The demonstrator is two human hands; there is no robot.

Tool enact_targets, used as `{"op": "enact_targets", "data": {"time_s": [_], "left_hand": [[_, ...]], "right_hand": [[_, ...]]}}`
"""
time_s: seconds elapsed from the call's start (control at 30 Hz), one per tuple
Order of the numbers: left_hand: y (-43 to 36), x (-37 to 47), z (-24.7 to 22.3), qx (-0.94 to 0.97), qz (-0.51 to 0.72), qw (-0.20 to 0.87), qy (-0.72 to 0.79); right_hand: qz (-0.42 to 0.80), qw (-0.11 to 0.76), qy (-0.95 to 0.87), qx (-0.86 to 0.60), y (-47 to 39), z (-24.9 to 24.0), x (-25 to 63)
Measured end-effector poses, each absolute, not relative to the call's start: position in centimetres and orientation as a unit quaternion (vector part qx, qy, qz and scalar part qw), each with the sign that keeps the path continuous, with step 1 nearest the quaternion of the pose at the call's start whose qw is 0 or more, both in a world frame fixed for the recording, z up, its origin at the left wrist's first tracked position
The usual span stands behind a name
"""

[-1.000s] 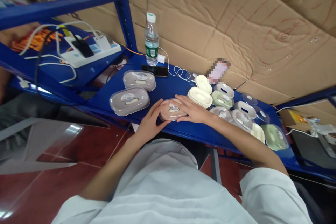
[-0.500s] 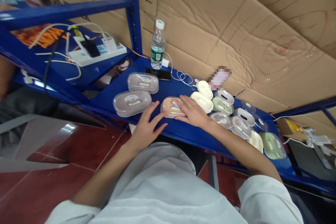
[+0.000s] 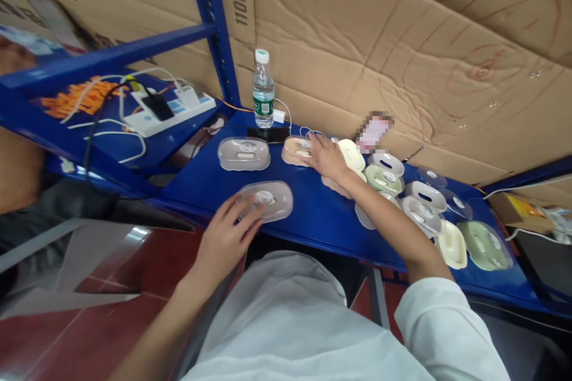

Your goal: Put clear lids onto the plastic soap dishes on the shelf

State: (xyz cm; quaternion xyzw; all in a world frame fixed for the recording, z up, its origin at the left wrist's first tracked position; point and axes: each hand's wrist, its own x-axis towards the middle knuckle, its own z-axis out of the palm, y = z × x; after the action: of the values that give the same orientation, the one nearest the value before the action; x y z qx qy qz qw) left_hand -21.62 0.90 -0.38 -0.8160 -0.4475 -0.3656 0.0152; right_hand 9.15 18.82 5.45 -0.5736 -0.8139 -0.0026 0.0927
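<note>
Overpushing the pink oval plastic box (image 3: 294,152), my spread right hand (image 3: 329,156) could topple the nearby clear plastic bottle (image 3: 263,92); left hand (image 3: 226,240) spread too.

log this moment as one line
left hand: on gray box, near table's front edge | right hand: on pink box, farther back | bottle: upright, near cardboard

A capped bottle (image 3: 263,92) stands before a cardboard sheet (image 3: 322,30)

Pink case (image 3: 295,150) farther back now, front grey case (image 3: 277,199) further right.
</note>
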Motion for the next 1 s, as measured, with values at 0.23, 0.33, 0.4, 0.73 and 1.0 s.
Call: {"op": "enact_targets", "data": {"time_s": [0.23, 0.33, 0.4, 0.73, 1.0], "left_hand": [[5.2, -17.4, -1.0, -0.838, -0.374, -0.035, -0.395], [7.2, -16.4, -1.0, -0.844, -0.367, -0.062, -0.386], [8.1, -15.9, -0.9, -0.843, -0.366, -0.055, -0.391], [6.9, -13.3, -0.1, -0.825, -0.408, -0.004, -0.392], [3.1, -12.2, 0.6, -0.851, -0.418, -0.076, -0.309]], "right_hand": [[-0.018, 0.064, -0.746, -0.663, 17.0, 8.9, 16.9], [-0.011, 0.033, -0.726, -0.687, 16.1, 9.4, 19.3], [-0.007, 0.018, -0.715, -0.699, 15.7, 9.3, 20.1], [0.037, 0.005, -0.701, -0.713, 17.7, 8.2, 19.1], [0.007, 0.107, -0.744, -0.66, 12.2, 11.6, 17.7]]}}
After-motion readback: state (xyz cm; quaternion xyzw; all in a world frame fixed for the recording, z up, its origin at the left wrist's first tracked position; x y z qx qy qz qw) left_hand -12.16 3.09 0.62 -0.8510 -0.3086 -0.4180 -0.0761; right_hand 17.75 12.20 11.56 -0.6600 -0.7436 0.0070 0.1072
